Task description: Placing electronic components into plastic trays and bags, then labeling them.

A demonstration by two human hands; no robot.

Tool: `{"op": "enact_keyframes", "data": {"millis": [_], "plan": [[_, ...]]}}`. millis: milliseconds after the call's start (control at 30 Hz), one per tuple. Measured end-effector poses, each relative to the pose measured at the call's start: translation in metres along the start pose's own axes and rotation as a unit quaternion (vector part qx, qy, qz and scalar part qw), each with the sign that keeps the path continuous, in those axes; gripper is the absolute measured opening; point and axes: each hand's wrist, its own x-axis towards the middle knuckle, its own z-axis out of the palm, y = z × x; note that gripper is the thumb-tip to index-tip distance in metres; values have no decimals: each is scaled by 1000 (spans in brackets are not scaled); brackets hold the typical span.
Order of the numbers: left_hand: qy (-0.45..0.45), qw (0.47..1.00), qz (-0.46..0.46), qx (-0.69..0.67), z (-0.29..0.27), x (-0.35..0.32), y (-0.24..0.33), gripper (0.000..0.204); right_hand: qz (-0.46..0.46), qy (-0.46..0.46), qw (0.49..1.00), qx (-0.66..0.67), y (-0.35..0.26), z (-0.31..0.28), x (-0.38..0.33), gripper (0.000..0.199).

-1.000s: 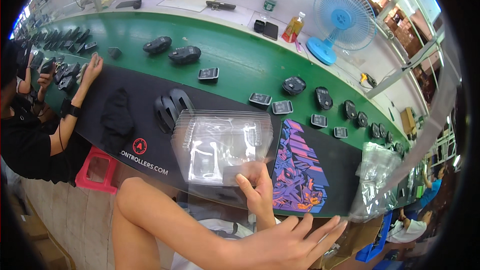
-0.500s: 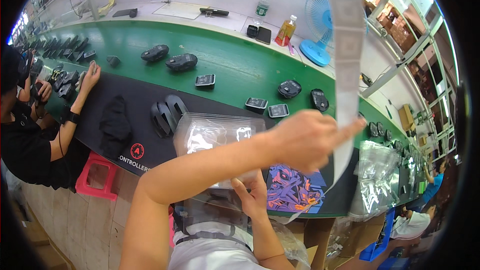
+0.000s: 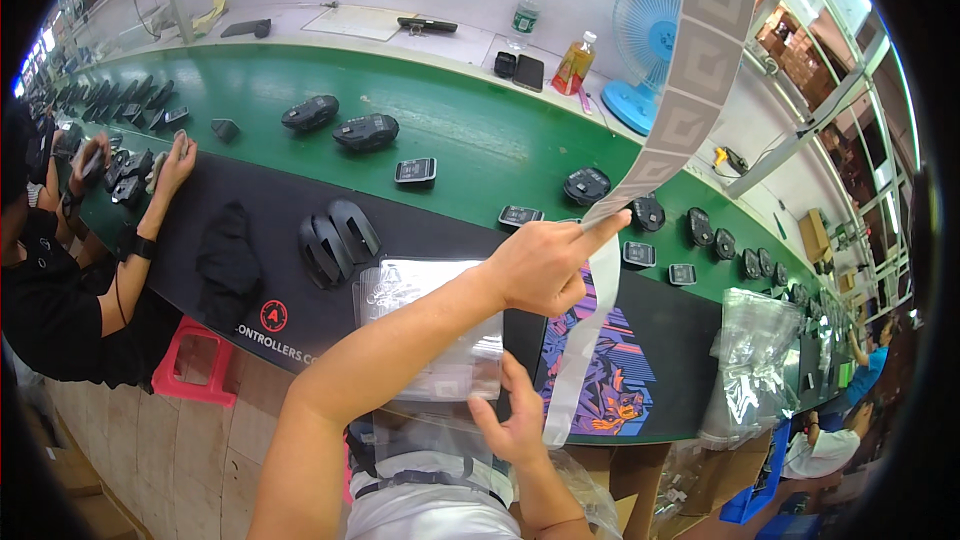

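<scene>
my left hand (image 3: 545, 265) pinches the long label strip (image 3: 690, 70), fingers closed on its edge; it hangs limp, light, papery, best held near the edge. my right hand (image 3: 515, 420) grips the slippery clear plastic bags (image 3: 425, 325) above the tabletop (image 3: 460, 130).

Grey label strip (image 3: 690, 70) hanging above clear bags (image 3: 440, 340).

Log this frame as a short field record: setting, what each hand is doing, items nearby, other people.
setting: long green bench with black mats
left hand: raised, pinching a long strip of square labels
right hand: gripping the clear plastic bag at its near edge
nearby: black shells, blue fan, drink bottles
others: a person's arm reaching onto the mat at far left
</scene>
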Motion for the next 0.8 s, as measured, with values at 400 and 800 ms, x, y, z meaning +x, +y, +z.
{"op": "enact_keyframes", "data": {"millis": [400, 800], "plan": [[-76, 996, 36, 2, 1, 1, 16, 82, -80, 290, 953, -44, -10, -74, 69, 45], [7, 992, 123, -42, 7, 0, 14, 62, 34, 220, 964, 142, 38, -73, 56, 13]]}}
